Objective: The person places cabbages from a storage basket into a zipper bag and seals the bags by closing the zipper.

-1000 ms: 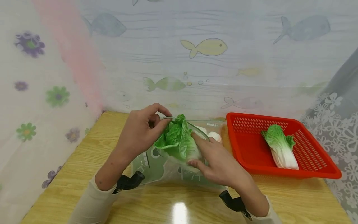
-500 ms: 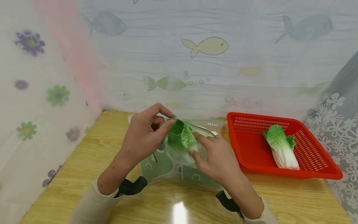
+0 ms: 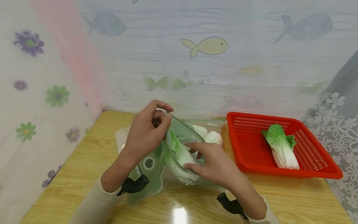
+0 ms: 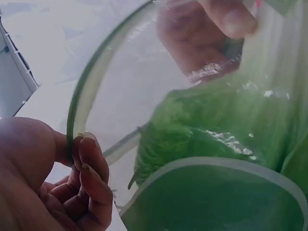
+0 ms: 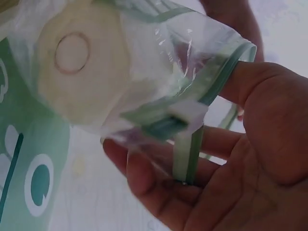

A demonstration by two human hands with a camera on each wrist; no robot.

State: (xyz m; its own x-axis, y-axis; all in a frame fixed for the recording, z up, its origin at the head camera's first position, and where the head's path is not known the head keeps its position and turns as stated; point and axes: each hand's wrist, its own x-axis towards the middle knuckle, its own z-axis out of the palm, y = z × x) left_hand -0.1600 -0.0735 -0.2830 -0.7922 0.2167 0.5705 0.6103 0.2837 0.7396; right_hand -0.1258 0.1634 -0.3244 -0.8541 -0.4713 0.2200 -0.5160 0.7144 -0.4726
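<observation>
A clear zip bag with a green-edged mouth holds a napa cabbage. The cabbage lies aslant, its leafy top towards the left and its white base low in the bag, seen through the film. My left hand pinches the mouth's upper left edge between thumb and fingertips; in the left wrist view the thumb and fingers meet on the green strip. At the right side of the mouth, my right hand grips the zip edge, with fingers curled by its end piece.
More printed clear bag lies flat on the wooden table, partly beneath the held bag. Behind my right hand, white rounded things show through film. On the right stands a red basket with another napa cabbage.
The cabbage has sunk from above the rim down into the bag and now leans towards the right. My left hand has lifted the edge slightly; the right hand has shifted from the cabbage to the rim.
</observation>
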